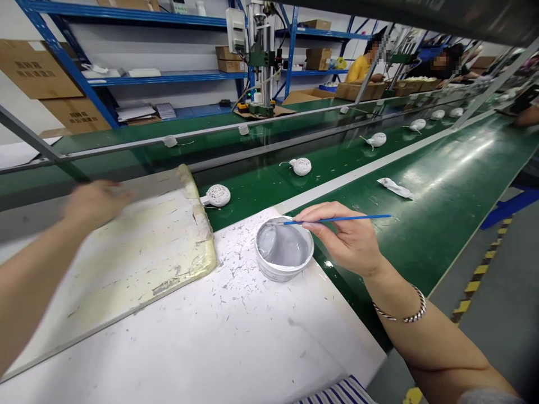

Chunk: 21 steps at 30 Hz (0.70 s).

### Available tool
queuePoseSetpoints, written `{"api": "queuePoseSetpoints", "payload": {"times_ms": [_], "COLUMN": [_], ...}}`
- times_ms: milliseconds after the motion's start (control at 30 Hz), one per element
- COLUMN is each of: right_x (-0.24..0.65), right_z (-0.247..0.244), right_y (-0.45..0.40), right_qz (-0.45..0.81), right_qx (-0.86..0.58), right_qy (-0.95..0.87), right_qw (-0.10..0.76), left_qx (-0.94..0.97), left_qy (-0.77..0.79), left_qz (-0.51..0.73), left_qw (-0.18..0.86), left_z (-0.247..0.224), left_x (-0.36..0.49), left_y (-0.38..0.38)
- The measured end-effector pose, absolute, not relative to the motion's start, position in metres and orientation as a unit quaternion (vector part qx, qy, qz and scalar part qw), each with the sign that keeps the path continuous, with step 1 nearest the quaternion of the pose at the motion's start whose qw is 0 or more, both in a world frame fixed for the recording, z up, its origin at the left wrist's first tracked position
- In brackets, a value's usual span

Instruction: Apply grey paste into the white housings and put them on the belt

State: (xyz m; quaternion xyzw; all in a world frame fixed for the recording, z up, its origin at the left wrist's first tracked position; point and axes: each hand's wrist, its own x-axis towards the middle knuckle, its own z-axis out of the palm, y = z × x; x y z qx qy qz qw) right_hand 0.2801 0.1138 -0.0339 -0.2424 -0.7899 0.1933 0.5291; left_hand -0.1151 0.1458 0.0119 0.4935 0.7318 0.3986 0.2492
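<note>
My right hand [343, 233] pinches a thin blue-handled paintbrush [349, 218]. The brush tip is at the left rim of a round white tub [280, 274] of grey paste [290, 247], though I cannot tell if it touches the paste. Over the worn, pale board [138, 252] at the left is my left hand [95, 205], smeared by motion, so its grip is unclear. Nearest to that board's far right edge, a white rounded piece with a perforated pattern [218, 195] lies on the green belt [248, 191].
More white pieces, such as one piece [302, 166], lie spaced along the belt. A small white packet [396, 188] rests on the green worktop [442, 174]. Grey flecks mark the white sheet [202, 342]. A press machine [261, 67] and blue shelving [160, 78] stand behind; co-workers sit farther right.
</note>
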Motion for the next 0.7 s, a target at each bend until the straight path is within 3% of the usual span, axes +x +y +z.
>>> {"api": "queuePoseSetpoints", "payload": {"times_ms": [167, 300, 433, 700], "right_x": [0.272, 0.268, 0.267, 0.265], "right_z": [-0.037, -0.039, -0.037, -0.035], "right_y": [0.115, 0.116, 0.116, 0.114], "right_qz": [0.183, 0.188, 0.22, 0.363], "right_qx": [-0.201, -0.203, -0.224, -0.264], "right_qy": [-0.817, -0.822, -0.817, -0.736], "right_qw": [0.509, 0.498, 0.483, 0.507], "left_qx": [0.539, 0.512, 0.491, 0.32], "left_qy": [0.786, 0.809, 0.781, 0.531], "left_qz": [0.225, 0.191, 0.271, 0.606], "left_qw": [0.204, 0.217, 0.273, 0.498], "left_z": [-0.027, -0.044, -0.038, 0.006], "left_x": [-0.028, 0.012, 0.003, -0.031], "left_y": [0.23, 0.266, 0.255, 0.176]}}
